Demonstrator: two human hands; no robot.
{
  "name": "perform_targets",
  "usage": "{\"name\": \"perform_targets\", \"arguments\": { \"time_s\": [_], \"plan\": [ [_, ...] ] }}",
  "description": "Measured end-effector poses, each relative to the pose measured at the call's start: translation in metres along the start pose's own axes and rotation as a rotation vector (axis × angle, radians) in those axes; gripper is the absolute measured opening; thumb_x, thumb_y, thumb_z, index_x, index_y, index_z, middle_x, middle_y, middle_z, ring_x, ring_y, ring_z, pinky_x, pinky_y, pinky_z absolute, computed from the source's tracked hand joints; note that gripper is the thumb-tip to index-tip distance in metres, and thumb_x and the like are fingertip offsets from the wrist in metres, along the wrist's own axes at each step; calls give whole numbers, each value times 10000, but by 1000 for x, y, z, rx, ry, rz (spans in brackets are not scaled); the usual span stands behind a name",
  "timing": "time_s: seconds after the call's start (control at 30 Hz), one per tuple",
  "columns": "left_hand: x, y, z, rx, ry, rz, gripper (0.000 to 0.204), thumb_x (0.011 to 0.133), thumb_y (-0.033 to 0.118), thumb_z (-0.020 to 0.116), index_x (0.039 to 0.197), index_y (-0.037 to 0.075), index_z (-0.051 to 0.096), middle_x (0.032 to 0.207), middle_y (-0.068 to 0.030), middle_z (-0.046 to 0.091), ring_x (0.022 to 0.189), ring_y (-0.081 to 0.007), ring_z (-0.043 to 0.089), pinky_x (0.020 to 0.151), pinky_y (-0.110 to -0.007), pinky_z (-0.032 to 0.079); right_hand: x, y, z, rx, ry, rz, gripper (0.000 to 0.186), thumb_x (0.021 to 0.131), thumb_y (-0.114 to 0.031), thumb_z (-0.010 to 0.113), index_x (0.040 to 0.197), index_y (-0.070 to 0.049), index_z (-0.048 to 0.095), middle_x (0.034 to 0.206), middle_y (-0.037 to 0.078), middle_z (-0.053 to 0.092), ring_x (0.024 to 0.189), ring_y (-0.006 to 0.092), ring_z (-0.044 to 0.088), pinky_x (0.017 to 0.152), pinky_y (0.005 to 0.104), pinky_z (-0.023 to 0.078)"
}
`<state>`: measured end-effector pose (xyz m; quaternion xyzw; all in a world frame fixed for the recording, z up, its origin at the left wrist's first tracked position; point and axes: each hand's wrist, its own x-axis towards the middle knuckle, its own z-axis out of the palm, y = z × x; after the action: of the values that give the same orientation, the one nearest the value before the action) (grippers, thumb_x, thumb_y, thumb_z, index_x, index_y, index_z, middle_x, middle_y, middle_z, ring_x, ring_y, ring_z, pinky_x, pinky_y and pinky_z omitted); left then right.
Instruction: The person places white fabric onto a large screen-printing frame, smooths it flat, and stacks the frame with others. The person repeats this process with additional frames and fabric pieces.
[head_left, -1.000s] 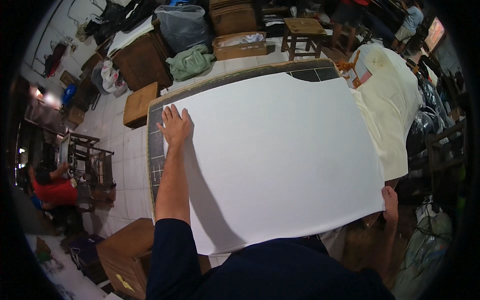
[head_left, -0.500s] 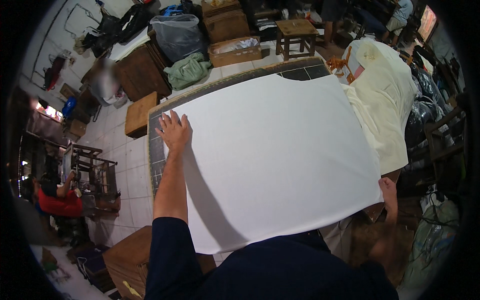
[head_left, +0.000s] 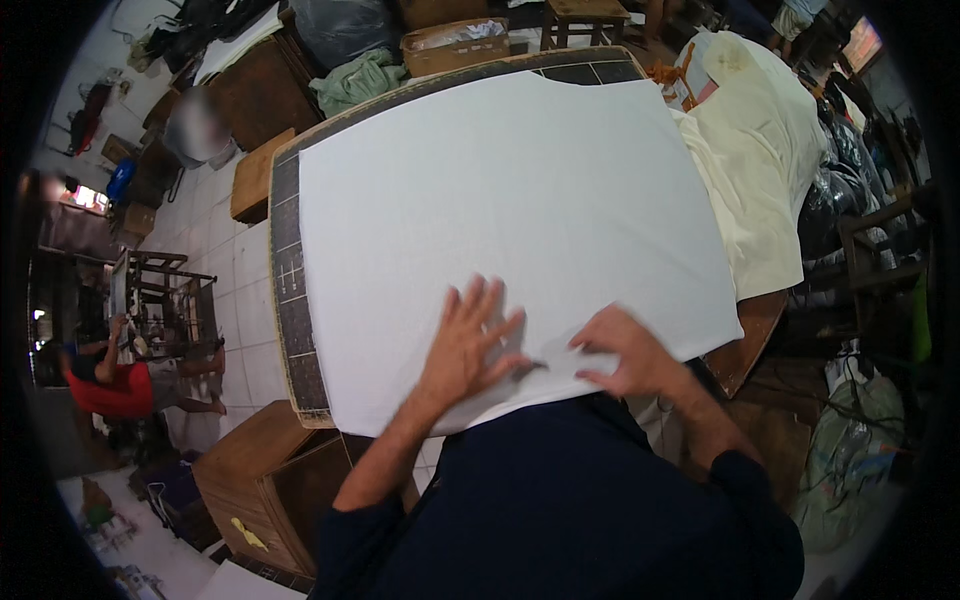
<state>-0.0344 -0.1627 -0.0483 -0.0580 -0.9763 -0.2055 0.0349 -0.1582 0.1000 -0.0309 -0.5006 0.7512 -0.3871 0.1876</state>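
A large white piece of cloth [head_left: 510,200] with a scooped cutout in its far edge lies spread over a dark gridded board [head_left: 288,250] with worn pale edges. My left hand [head_left: 470,335] rests on or just over the cloth near its front edge, fingers spread. My right hand [head_left: 620,350] is a short way to its right, over the same cloth, somewhat blurred, with fingers curved and apart and nothing visibly held. Cream cloth [head_left: 750,170] is heaped against the white piece's right side, drooping over the board's edge.
A wooden cabinet [head_left: 260,470] stands at lower left. A person in red [head_left: 110,385] sits by a metal-and-wood frame at left. Cardboard boxes [head_left: 450,55], a green sack [head_left: 355,90], a wooden stool [head_left: 580,20] and black plastic bags [head_left: 835,200] surround the board.
My left hand has left the cloth's left edge and moved toward the front middle. My right hand has released the lower right corner and moved left onto the cloth. The view has shifted.
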Motion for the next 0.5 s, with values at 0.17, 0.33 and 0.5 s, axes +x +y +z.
{"name": "perform_targets", "arguments": {
  "time_s": [0.17, 0.33, 0.5],
  "plan": [
    [-49, 42, -3, -268, -230, -120, 481, 753, 348, 825, 1162, 148, 669, 1249, -84, 571, 1149, -273, 523, 984, -448, 400, 9, -36, 25, -135, -374, -76, 495, 722, -159, 748, 1196, -117, 615, 1122, 95, 588, 1091, 265, 522, 961, 409, 402],
    [-56, 46, 0, -290, -85, 11, 392, 762, 306, 814, 1065, 115, 653, 1127, -46, 567, 1010, -235, 528, 850, -397, 399, 3, -28, 30, -132, -342, -103, 395, 766, -163, 746, 1144, -110, 643, 1044, 69, 621, 1020, 249, 548, 917, 381, 413],
    [-56, 51, 2, -218, -99, 17, 233, 834, 194, 733, 1027, 99, 645, 1083, -36, 593, 986, -233, 550, 844, -361, 405, 3, -24, 35, -107, -307, -52, 200, 845, -124, 673, 1041, -87, 668, 903, 47, 647, 935, 235, 571, 896, 367, 412]
  ]
}}
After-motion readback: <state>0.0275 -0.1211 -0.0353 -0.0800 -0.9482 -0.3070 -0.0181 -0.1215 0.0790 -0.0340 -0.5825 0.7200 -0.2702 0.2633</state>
